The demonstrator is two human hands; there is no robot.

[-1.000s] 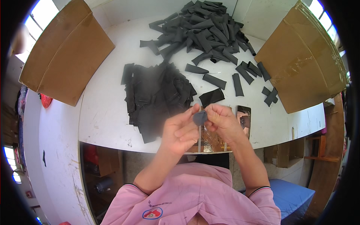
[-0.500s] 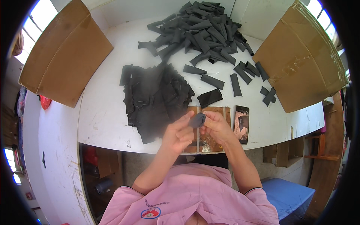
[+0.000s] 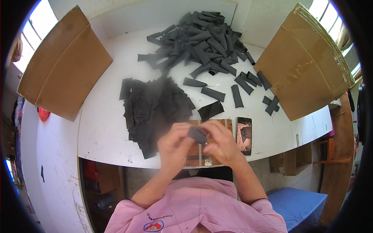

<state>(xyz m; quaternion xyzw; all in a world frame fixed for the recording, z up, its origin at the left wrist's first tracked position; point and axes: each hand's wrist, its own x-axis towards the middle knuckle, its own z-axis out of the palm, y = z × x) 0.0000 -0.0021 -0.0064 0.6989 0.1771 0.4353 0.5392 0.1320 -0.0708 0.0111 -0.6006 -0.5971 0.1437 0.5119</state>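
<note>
Between my two hands is a dark grey fabric tube (image 3: 197,134), held over a brown taped board (image 3: 229,125) at the table's near edge. My left hand (image 3: 173,143) grips its left side, fingers curled. On its other side my right hand (image 3: 220,141) pinches it with thumb and fingers. Left of the board lies a heap of flat black fabric pieces (image 3: 145,112). Just beyond the board rests a single black piece (image 3: 211,111). Further off, a large pile of grey fabric tubes (image 3: 206,40) spreads across the back.
Cardboard sheets stand at the left (image 3: 64,64) and right (image 3: 305,64) of the white table (image 3: 101,132). Right of the board lies a phone (image 3: 244,136) with a shiny screen. Several loose tubes (image 3: 237,96) are scattered behind it. A blue-covered stool (image 3: 297,204) is at lower right.
Both hands have come closer together around the tube, which has turned and shifted slightly lower. The whole view has shifted a little, moving the table things left and down in the picture.
</note>
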